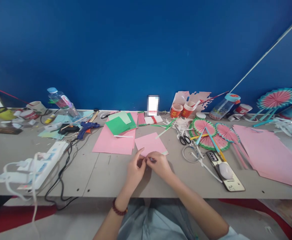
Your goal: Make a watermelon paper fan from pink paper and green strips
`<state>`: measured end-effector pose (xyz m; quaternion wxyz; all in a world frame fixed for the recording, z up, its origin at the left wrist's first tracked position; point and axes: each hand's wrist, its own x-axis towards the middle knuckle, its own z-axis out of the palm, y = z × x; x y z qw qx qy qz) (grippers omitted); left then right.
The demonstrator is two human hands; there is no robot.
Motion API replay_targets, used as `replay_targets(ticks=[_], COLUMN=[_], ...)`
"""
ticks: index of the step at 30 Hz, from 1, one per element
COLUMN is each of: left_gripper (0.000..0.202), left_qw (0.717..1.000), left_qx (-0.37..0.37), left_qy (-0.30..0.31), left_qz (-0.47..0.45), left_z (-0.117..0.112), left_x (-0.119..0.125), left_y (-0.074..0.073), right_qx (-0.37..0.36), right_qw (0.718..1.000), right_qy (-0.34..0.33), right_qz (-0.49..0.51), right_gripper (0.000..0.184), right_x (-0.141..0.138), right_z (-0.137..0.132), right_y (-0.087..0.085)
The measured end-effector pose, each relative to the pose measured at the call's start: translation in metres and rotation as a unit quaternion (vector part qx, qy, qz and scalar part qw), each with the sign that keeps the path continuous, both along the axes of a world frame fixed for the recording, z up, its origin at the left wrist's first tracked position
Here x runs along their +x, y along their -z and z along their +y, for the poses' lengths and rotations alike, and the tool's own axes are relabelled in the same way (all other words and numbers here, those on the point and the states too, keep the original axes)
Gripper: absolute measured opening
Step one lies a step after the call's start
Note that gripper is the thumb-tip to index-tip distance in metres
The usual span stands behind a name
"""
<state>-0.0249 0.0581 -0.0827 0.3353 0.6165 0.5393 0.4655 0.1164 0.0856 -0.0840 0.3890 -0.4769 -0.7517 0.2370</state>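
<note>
A small pink paper sheet (149, 144) lies on the grey table (105, 176), straight ahead of me. Both hands meet at its near edge. My left hand (135, 168) pinches that edge with the fingers closed. My right hand (159, 164) is closed beside it, fingertips pressed on the same edge; a small dark thing shows between the fingers, too small to name. A red bead bracelet (118, 208) is on my left wrist.
Larger pink sheets (114, 141) with green paper (119, 124) lie behind. Scissors (184, 138), pink paper fans (208, 133), a tape ring (191, 154) and a phone (226, 171) sit to the right. A blue glue gun (88, 128), a white power strip (39, 165) and cables are at the left.
</note>
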Motion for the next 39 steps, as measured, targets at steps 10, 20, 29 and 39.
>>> replay_targets(ticks=[10, 20, 29, 39], left_gripper=[0.038, 0.037, 0.041, 0.04], left_qw=[1.0, 0.999, 1.0, 1.0], left_qx=[0.012, 0.023, 0.026, 0.022], left_qy=[-0.006, -0.009, 0.006, 0.003], left_qz=[-0.022, -0.027, -0.005, -0.013], left_z=[0.0, 0.0, 0.0, -0.001], left_x=[0.004, 0.003, 0.002, 0.003], left_y=[-0.012, -0.01, -0.008, -0.01], right_qx=[-0.08, -0.097, -0.098, -0.11], right_qw=[0.992, 0.99, 0.99, 0.988], right_qy=[0.038, -0.012, 0.001, -0.001], right_qz=[0.093, 0.101, 0.099, 0.104], right_gripper=[0.016, 0.017, 0.017, 0.019], right_x=[0.002, -0.001, 0.0, 0.002], right_z=[0.002, -0.001, 0.001, -0.001], right_y=[-0.004, -0.008, -0.005, -0.01])
